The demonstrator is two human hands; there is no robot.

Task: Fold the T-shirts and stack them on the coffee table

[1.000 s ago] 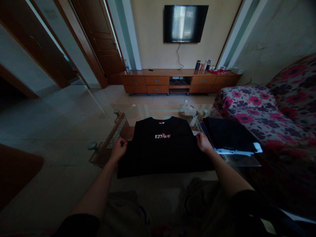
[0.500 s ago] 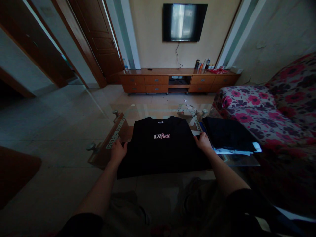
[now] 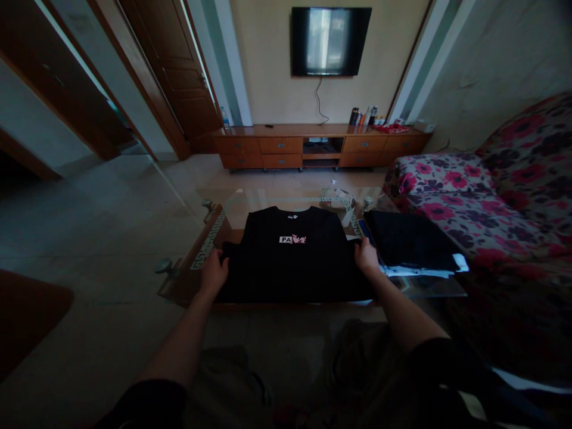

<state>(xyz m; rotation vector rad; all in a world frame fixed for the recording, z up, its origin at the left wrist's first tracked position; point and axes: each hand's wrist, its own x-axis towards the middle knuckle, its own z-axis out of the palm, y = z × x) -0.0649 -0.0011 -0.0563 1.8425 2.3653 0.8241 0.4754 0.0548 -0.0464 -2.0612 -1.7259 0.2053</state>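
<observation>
A black T-shirt with a small white and pink print on its chest lies on the glass table, its neckline toward the TV. At its left edge my left hand is closed on the black fabric, thumb against fingers. My right hand pinches the shirt's right edge. Folded dark clothes lie in a stack just right of my right hand, with white and light-blue cloth showing beneath.
A floral sofa stands on the right. Beyond the table is a low wooden cabinet with bottles on top, under a wall TV. The brown edge of some furniture shows at the left.
The shirt's near edge has moved away from me and lies nearer the table's front edge. Dark fabric now sticks out beside both hands. The view has shifted slightly.
</observation>
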